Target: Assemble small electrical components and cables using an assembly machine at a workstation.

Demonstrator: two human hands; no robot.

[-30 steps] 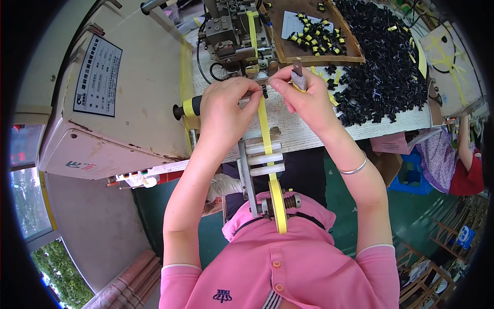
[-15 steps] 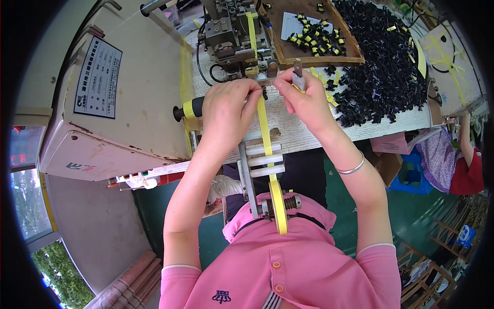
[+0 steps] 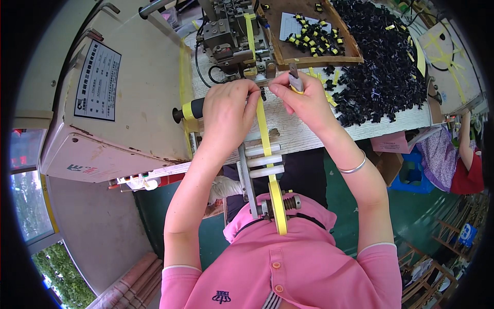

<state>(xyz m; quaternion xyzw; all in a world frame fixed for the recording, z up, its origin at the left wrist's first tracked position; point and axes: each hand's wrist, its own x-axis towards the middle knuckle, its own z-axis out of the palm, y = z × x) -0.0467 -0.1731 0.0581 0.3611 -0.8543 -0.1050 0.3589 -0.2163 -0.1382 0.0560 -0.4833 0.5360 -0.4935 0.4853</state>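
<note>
My left hand [image 3: 230, 110] is closed, thumb against its curled fingers, beside a strip of yellow tape [image 3: 263, 121]. What it pinches is hidden. By its fingertips lies a small dark part [image 3: 263, 93]. My right hand [image 3: 307, 99] grips a small utility knife [image 3: 295, 81], blade pointing away from me. Its thumb and forefinger come close to that dark part; whether they hold something there is too small to tell. The tape runs from a yellow roll [image 3: 278, 208] over white rollers [image 3: 265, 160] toward the metal machine [image 3: 229, 46] in front of my hands.
A large heap of black plastic parts [image 3: 375, 67] covers the right of the white table [image 3: 303, 131]. At the back, a wooden tray [image 3: 314, 61] holds yellow-and-black pieces [image 3: 314, 38]. A beige machine housing [image 3: 134, 103] rises at left. Another person [image 3: 465, 165] is at far right.
My right hand has shifted slightly left, bringing its fingertips and the knife nearer to my left hand. My left hand has hardly moved.
</note>
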